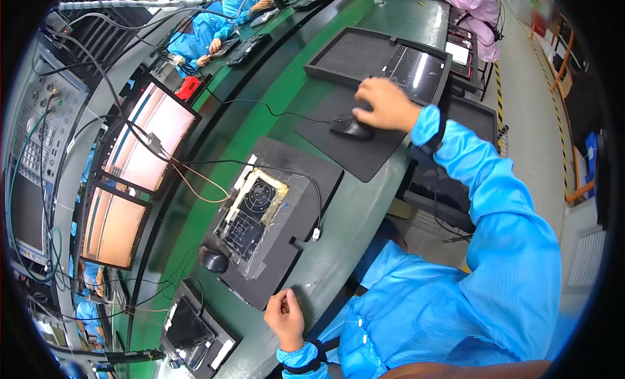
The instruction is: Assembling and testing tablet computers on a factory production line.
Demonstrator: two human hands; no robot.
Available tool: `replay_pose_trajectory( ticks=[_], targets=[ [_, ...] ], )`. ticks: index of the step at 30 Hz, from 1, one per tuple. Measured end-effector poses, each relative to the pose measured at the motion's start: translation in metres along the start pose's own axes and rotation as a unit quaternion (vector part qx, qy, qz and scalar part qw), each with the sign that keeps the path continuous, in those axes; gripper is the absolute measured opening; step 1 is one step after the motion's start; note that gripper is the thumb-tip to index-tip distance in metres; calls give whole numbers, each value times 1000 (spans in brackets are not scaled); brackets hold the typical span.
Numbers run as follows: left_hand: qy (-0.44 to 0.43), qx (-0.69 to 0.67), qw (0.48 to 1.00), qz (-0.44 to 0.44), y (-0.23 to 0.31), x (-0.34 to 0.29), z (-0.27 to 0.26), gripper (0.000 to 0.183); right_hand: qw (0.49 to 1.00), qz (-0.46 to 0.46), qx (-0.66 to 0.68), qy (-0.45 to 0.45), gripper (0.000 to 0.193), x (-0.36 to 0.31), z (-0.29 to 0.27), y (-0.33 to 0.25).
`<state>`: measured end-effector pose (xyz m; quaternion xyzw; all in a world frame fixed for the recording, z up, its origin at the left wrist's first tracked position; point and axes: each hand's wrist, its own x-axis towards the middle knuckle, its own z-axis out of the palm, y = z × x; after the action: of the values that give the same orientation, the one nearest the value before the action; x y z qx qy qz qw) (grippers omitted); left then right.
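My right hand is beside a black computer mouse on a dark mouse mat. Its thumb overlaps the mouse's edge, while the bent fingers stand apart from the thumb beyond it; whether skin touches the mouse is unclear. My left hand rests loosely curled at the near edge of the green bench, with nothing visible in it. Just beyond it lies a black foam board with a taped cut-out fixture. A second black mouse touches the board's left side.
Ahead to the right, a black foam tray holds a dark glossy panel. Two lit monitors stand at left. A smaller tray with a dark device lies lower left. Cables cross the bench. Co-workers in blue and pink sit farther off.
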<state>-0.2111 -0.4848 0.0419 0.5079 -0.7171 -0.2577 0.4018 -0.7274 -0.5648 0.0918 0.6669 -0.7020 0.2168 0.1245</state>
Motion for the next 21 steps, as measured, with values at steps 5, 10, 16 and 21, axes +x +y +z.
replay_pose_trajectory(
  ticks=[5, 10, 16, 21],
  targets=[
    [-5, 16, 1000, 16, 4, 4, 3, 6, 988, 35, -133, -70, 68, -9, -18, 104],
    [10, 38, 998, 38, 5, -3, 6, 7, 994, -37, 43, -96, 58, 1, -5, 130],
    [39, 45, 997, 50, 2, -3, 8, 6, 999, -48, 8, -8, 41, 20, -11, 120],
    [39, -1, 998, 43, 13, 1, 4, 8, 998, -22, -38, 39, 37, 44, -63, 136]
  ],
)
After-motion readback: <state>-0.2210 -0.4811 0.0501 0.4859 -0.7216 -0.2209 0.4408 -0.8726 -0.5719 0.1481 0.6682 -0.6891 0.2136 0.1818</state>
